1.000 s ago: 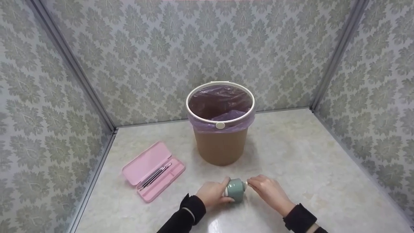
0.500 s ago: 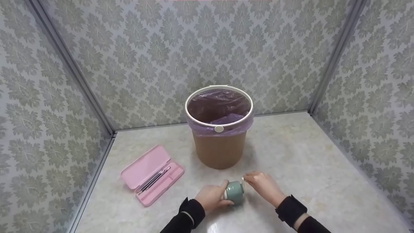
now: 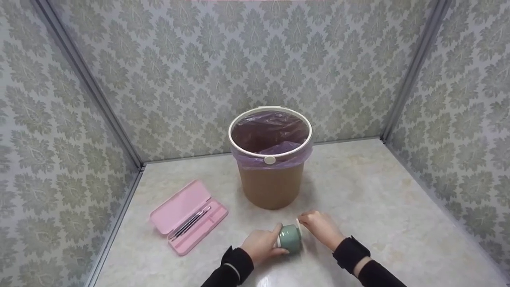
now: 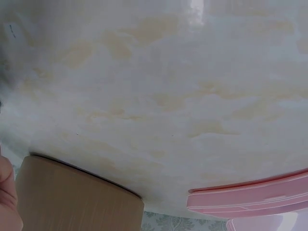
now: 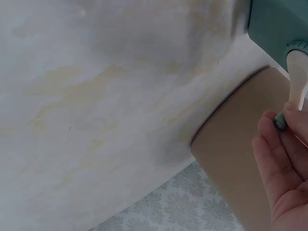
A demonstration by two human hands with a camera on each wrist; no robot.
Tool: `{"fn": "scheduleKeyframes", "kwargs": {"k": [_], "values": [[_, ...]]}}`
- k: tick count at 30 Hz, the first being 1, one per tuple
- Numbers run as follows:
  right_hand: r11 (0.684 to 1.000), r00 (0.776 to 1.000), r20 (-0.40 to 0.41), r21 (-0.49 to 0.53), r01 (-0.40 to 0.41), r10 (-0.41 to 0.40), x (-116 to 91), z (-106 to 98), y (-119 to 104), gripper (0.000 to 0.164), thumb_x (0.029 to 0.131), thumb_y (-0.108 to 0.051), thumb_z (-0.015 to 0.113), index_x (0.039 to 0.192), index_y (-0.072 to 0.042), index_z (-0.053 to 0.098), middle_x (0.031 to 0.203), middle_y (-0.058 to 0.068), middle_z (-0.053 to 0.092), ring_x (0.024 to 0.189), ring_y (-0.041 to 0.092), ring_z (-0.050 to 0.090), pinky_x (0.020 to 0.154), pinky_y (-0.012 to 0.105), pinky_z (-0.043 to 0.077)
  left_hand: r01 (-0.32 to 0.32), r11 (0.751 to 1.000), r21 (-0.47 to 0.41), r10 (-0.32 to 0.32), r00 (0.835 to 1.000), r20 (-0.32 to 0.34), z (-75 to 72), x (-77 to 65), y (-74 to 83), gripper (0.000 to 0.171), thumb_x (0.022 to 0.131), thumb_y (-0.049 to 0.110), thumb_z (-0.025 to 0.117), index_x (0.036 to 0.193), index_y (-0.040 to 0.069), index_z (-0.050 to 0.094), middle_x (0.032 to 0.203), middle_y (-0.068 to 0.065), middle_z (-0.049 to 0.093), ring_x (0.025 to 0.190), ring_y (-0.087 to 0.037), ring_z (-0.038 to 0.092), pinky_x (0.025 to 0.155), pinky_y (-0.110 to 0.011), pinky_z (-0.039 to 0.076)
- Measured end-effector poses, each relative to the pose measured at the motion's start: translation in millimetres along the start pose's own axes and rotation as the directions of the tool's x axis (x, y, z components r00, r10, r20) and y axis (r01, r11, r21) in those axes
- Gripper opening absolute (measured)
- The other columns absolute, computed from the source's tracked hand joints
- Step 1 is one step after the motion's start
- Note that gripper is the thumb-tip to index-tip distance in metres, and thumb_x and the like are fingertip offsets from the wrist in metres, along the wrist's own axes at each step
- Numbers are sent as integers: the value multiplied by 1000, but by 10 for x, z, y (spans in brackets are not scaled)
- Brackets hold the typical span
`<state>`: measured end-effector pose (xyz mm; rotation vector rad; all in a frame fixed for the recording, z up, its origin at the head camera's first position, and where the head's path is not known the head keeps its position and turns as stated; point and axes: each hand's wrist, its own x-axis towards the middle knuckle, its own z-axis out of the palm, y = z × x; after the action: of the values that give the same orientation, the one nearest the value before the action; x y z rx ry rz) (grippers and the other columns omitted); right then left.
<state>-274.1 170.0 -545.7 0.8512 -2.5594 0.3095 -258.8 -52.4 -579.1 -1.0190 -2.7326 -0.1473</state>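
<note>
In the head view, my left hand point(image 3: 261, 244) grips a green pencil sharpener point(image 3: 290, 239) around its body, near the front of the table. The sharpener lies on its side, crank end facing right. My right hand point(image 3: 320, 227) pinches the end of its white crank point(image 3: 299, 224). From the right wrist, the crank arm point(image 5: 297, 77) is seen reaching from the green body point(image 5: 279, 26) down to a small green knob point(image 5: 280, 121) between thumb and fingers. Only part of the left hand point(image 4: 6, 199) enters the left wrist view.
Behind the hands stands a brown trash bin point(image 3: 271, 187) with a white rim and a purple bag. To the left lies an opened pink pencil case point(image 3: 179, 207) holding several dark pencils point(image 3: 191, 223). Patterned walls enclose the table point(image 3: 358, 179) at the back and sides.
My right hand has moved left and turned the crank, whose arm now points away from me. My left hand still grips the sharpener. The head view has shifted slightly.
</note>
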Motion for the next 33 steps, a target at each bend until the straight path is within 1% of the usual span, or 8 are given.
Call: {"fn": "scheduleKeyframes", "kwargs": {"k": [6, 10, 12, 15, 18, 23, 30, 33], "values": [[999, 1000, -4, -22, 25, -25, 13, 35, 37, 8, 76, -8, 69, 74, -15, 67, 73, -2, 68, 66, 14, 63, 57, 26, 50, 6, 1000, -13, -6, 1000, -9, -17, 15, 11, 79, 74, 66, 56, 129, 12, 38, 60, 5, 61, 44, -11, 51, 46, -26, 42], [999, 1000, 7, -33, 29, -29, 27, 77, 39, 8, 77, -8, 68, 72, -14, 66, 71, -2, 67, 64, 14, 62, 56, 26, 49, 7, 1000, -13, -7, 1000, -14, -21, 16, 0, 79, 74, 66, 56, 129, 12, 38, 62, 5, 62, 45, -11, 52, 47, -26, 43], [1000, 1000, 27, -24, 13, -12, -2, 101, 31, 7, 78, -10, 67, 73, -15, 66, 70, -2, 67, 64, 14, 62, 55, 27, 49, 2, 1000, -15, -2, 1000, -8, -20, 17, 10, 79, 74, 66, 55, 129, 11, 38, 63, 4, 63, 46, -11, 53, 47, -26, 43], [999, 998, 55, 32, -33, 31, -68, 140, 19, 7, 80, -11, 66, 75, -16, 67, 71, -4, 67, 66, 13, 62, 56, 26, 49, -6, 1000, -6, 6, 1000, -5, -14, 16, 29, 77, 74, 66, 56, 127, 12, 40, 62, 4, 63, 46, -12, 55, 46, -26, 42], [996, 997, 62, 63, -59, 55, -122, 170, 23, 8, 80, -10, 65, 76, -16, 68, 70, -5, 66, 66, 12, 62, 58, 25, 48, -10, 1000, 11, 10, 1000, -21, -15, 30, 47, 76, 74, 66, 56, 125, 12, 41, 61, 4, 63, 46, -13, 56, 45, -27, 42], [994, 994, 70, 56, -91, 87, -226, 221, 11, 12, 77, -5, 65, 78, -16, 69, 70, -5, 68, 64, 12, 60, 57, 25, 47, -6, 1000, 0, 6, 999, -38, -8, 36, 67, 77, 73, 65, 56, 125, 11, 40, 61, 3, 63, 46, -12, 55, 45, -27, 42], [986, 986, 82, 78, -148, 142, -403, 291, -49, 14, 75, -6, 66, 66, -15, 60, 67, -5, 65, 63, 11, 58, 56, 25, 45, 10, 1000, -16, -10, 1000, -7, 18, 2, 61, 78, 74, 67, 54, 127, 13, 38, 63, 3, 64, 46, -13, 55, 46, -26, 42], [981, 983, 103, 109, -161, 150, -490, 297, -92, 15, 74, -5, 68, 66, -15, 59, 69, -6, 64, 65, 11, 58, 57, 25, 46, 24, 1000, -12, -24, 1000, 0, 14, -2, 42, 79, 74, 68, 52, 128, 13, 38, 65, 3, 65, 48, -14, 56, 48, -27, 44]]}}
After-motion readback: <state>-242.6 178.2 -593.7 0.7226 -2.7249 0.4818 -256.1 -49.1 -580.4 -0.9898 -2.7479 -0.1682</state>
